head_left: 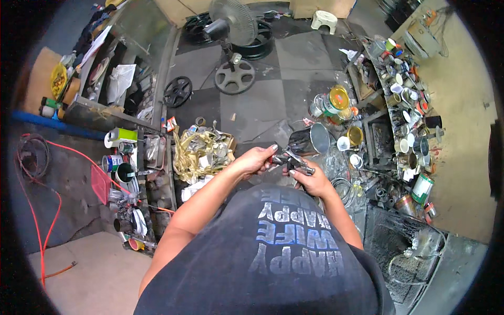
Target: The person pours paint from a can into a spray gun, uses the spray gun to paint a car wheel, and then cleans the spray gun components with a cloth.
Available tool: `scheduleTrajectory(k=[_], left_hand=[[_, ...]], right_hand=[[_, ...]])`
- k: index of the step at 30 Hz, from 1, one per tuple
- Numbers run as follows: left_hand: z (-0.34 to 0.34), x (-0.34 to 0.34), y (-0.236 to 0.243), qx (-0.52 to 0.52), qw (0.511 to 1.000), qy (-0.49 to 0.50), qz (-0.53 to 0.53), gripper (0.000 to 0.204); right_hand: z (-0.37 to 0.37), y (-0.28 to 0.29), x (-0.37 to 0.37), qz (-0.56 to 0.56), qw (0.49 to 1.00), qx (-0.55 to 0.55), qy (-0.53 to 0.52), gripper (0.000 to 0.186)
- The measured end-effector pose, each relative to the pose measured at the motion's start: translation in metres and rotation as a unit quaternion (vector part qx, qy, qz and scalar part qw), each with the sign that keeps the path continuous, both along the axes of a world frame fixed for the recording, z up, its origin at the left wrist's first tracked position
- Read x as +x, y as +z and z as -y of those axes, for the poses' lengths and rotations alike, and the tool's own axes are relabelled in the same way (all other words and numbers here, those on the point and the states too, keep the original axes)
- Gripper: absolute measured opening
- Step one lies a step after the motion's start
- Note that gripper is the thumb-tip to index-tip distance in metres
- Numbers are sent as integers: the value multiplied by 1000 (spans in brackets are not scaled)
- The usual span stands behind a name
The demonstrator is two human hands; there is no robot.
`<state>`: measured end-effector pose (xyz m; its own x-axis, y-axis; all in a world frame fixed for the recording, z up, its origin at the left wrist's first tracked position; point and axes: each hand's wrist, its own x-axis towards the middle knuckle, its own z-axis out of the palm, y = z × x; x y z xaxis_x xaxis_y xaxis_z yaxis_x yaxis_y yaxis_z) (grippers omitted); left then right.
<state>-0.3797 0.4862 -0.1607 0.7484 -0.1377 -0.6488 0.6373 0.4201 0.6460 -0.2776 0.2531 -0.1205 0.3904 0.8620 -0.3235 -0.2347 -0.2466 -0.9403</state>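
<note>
In front of my chest, both hands are on a dark metal tool that looks like a spray gun [295, 159]. My right hand [315, 181] is closed round its right side. The fingers of my left hand [255, 160] pinch a dark part at its left end, with the thumb on top. Small details of the tool are too fine to make out. Just beyond it a grey metal can [319, 138] with a dark-smeared side lies tipped, its mouth facing right.
Crumpled masking paper [202, 152] is heaped at the left. Paint cups and cans [407, 126] crowd the right shelf; a gold-lidded can [338, 97] stands nearer. A fan [233, 26], wheels [234, 77] and a white stool [324, 21] are farther off. A red hose [79, 155] hangs left.
</note>
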Motion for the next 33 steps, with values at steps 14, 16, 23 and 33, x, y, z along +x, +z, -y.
scheduleTrajectory(k=[14, 16, 23, 33], left_hand=[[-44, -27, -2, -98, 991, 54, 75, 36], [-50, -26, -7, -15, 999, -8, 30, 47], [-50, -22, 5, 75, 996, 3, -39, 57], [-57, -31, 18, -131, 983, 71, 110, 17]], right_hand=[[-51, 8, -15, -34, 999, -15, 0, 47], [-55, 11, -18, -18, 999, -27, 7, 47], [-63, 21, -22, 18, 999, -31, 11, 45], [-52, 16, -21, -15, 1000, -7, -10, 54]])
